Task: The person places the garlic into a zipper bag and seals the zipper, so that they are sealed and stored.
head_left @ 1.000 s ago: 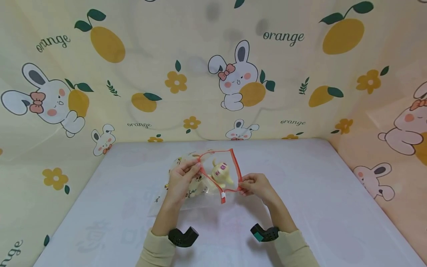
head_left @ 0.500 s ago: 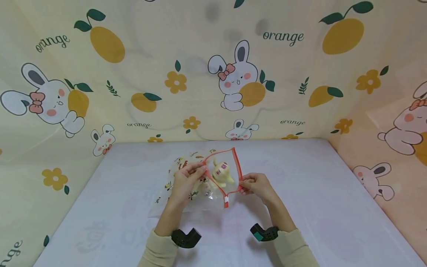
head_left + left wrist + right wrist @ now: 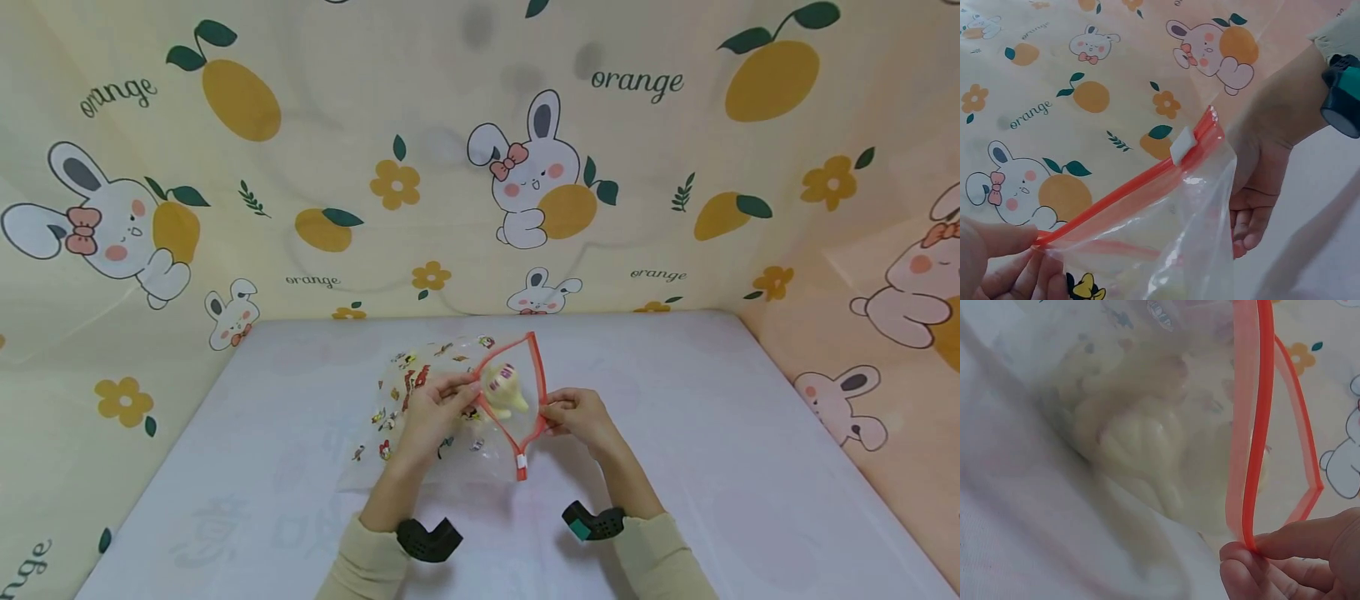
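Note:
A clear zip bag with small cartoon prints and a red zip edge lies on the table, its mouth spread toward the right. My left hand pinches the near-left red edge between thumb and fingers. On the opposite red edge, the right hand pinches with thumb and forefinger. Through the gap between the edges shows a pale yellow toy figure with purple marks, inside the bag. A white slider sits near one end of the red zip in the left wrist view. In the right wrist view the toy looks hazy behind the plastic.
The white tabletop spreads out around the bag. Behind it and at both sides hangs a cream cloth printed with rabbits and oranges. Each wrist wears a black camera.
My left hand has moved right with its edge of the bag, so the mouth has narrowed. The slider end has shifted right and nearer. The right hand has barely moved.

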`<state>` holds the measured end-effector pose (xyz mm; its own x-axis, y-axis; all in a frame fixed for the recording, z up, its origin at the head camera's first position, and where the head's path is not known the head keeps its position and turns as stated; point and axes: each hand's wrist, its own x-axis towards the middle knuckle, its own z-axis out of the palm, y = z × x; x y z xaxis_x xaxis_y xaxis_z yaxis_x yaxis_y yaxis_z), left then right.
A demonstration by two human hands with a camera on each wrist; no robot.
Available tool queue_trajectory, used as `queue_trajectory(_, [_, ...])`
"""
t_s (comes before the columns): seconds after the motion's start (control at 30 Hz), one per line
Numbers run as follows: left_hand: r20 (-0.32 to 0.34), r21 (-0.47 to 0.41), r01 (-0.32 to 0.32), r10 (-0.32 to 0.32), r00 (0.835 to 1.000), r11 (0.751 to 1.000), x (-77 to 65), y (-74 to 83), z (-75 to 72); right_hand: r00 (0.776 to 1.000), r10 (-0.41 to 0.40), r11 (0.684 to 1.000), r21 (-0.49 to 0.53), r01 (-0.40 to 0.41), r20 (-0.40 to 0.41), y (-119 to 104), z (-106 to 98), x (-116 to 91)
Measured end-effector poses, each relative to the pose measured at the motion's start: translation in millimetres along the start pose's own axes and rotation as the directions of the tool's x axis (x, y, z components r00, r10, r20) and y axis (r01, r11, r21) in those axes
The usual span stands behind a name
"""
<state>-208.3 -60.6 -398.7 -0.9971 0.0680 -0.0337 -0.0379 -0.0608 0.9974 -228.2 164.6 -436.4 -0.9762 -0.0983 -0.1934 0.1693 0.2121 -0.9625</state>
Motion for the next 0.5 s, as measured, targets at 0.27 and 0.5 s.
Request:
queue_trajectory(0.27, [0.048, 0.009, 0.005, -0.005, 0.999, 1.0, -0.3, -7.7, 6.5, 1.0, 0.01, 1.0, -0.006, -0.01, -0.025, 5, 1, 3])
queue_trajectory(0.5, [0.091, 0.055, 0.036, -0.041, 0.995, 0.998, -0.1, -16.8, 13.5, 0.999, 0.018, 0.999, -0.029, -0.019, -0.028, 7, 0, 5])
